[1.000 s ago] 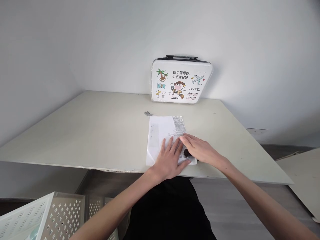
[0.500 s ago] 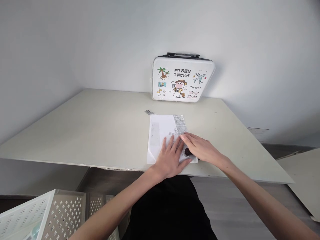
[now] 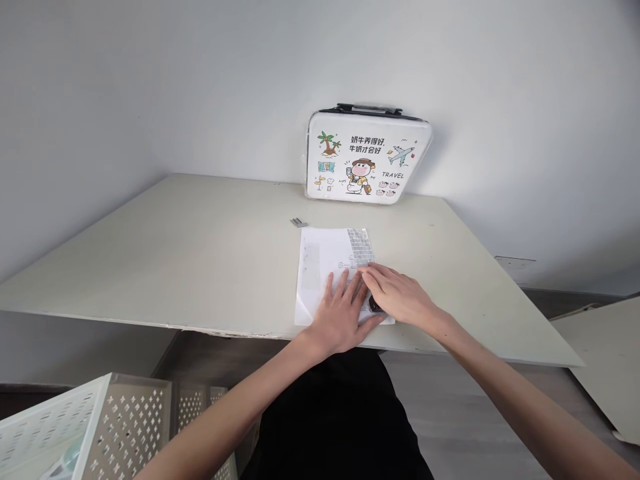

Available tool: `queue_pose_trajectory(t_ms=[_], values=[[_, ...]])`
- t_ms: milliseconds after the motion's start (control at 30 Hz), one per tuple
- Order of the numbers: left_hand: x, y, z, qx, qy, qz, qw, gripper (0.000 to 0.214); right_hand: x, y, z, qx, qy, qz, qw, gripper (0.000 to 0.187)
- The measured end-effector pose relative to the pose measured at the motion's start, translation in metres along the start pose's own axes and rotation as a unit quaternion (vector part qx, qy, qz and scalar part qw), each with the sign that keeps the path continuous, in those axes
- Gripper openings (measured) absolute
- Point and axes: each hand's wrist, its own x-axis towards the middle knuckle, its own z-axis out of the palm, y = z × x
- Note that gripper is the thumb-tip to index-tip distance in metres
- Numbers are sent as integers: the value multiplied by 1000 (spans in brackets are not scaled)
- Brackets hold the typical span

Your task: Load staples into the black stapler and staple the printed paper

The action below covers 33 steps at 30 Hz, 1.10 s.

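A stack of white papers (image 3: pixel 325 247) lies near the front edge of the table, with printed text and a grey grid pattern along its right side. My left hand (image 3: pixel 340 317) rests flat on the papers with its fingers spread. My right hand (image 3: pixel 400 293) is closed over what looks like a black stapler (image 3: pixel 375 305) at the papers' right edge. Most of the stapler is hidden under the palm, and the right fingertips meet the left ones. Just beyond the papers' top left corner lie several grey strips of staples (image 3: pixel 299 223).
A white case (image 3: pixel 367 157) with cartoon prints and a black handle leans against the wall at the back of the table (image 3: pixel 150 260). Perforated plastic baskets (image 3: pixel 130 420) stand below at the left. A pale panel (image 3: pixel 605 360) is at the lower right.
My right hand has pressed down slightly over the stapler, hiding a bit more of it. My left hand stays flat on the papers. The view has shifted slightly.
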Motion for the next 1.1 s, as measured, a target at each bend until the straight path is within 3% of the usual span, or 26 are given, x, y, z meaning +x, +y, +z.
queue_pose_trajectory(t_ms=[267,467,567,667,800,933,1100], values=[[-2,-1,-2,2,8,-2,1000,80,7,-3,14,-116,28,-8,993,60],[-2,-2,-6,-1,0,-7,1000,80,5,-10,19,-129,66,-15,989,57],[-3,-4,-4,4,8,-4,1000,80,4,-9,13,-84,69,-16,994,55],[-4,-6,-3,7,10,-2,1000,82,0,-2,4,37,73,-4,997,50],[-5,-6,-5,1,1,-6,1000,83,-15,11,-2,165,127,-27,978,47],[-6,-5,-12,-3,-15,-13,1000,84,-33,24,6,168,158,-63,971,50],[-12,-5,-20,-2,-34,-19,999,84,-47,41,15,158,182,-14,970,53]])
